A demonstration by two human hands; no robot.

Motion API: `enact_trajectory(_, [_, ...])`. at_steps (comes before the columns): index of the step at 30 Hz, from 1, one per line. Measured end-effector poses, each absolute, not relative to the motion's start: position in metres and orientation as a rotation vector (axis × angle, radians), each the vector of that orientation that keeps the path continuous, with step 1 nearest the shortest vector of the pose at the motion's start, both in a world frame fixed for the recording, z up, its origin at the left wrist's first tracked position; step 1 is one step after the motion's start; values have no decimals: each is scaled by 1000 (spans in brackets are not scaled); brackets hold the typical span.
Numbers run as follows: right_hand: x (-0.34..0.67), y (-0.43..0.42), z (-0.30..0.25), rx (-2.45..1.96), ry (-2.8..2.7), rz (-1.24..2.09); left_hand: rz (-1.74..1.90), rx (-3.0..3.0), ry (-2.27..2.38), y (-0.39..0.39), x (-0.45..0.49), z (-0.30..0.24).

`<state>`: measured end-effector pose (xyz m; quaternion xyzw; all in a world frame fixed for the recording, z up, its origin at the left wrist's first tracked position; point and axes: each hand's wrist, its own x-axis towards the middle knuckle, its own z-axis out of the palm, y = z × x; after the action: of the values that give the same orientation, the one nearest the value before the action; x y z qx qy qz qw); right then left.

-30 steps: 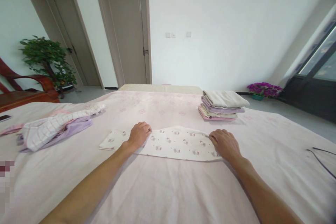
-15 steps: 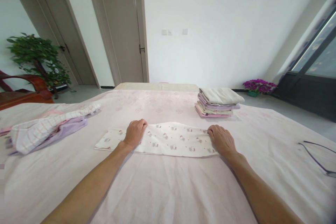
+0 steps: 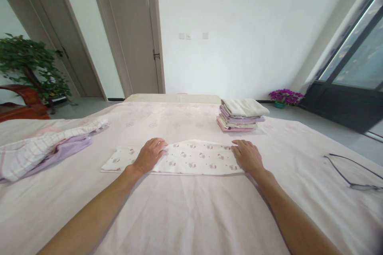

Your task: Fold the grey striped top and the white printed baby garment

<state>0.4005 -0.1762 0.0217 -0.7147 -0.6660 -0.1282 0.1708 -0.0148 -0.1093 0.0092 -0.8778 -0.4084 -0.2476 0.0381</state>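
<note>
A white cloth [image 3: 197, 159] with small cartoon cat prints lies folded into a long strip across the bedspread in front of me; its exact kind is not clear. My left hand [image 3: 150, 155] rests on it left of its middle, fingers loosely stretched over the fabric. At its right end lies my right hand [image 3: 247, 156], fingers extended inward along the upper edge. Neither hand grips the cloth. Beyond my right hand sits a stack of folded clothes [image 3: 242, 115], white on top with lilac and pink layers below.
Crumpled clothes [image 3: 42, 147], striped white and lilac, lie at the left on the pale pink bedspread [image 3: 185, 215]. Eyeglasses [image 3: 353, 171] lie at the right. Past the bed are a wooden chair [image 3: 26, 99], a green plant [image 3: 30, 63], doors and purple flowers [image 3: 285, 96].
Both hands have loosened, their curled fingers straightening over the cloth. The view has turned slightly right, so everything appears shifted left. The cloth keeps its strip shape.
</note>
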Motion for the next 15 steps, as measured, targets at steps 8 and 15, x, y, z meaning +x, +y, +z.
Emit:
enact_trajectory(8, [413,-215,28,-1997,-2038,-358,-396,-3085,-1167,-146,-18,11])
enact_trajectory(15, [435,-219,4,-1938,-1896,-49,-275,-3048,-1224,-145,-22,5])
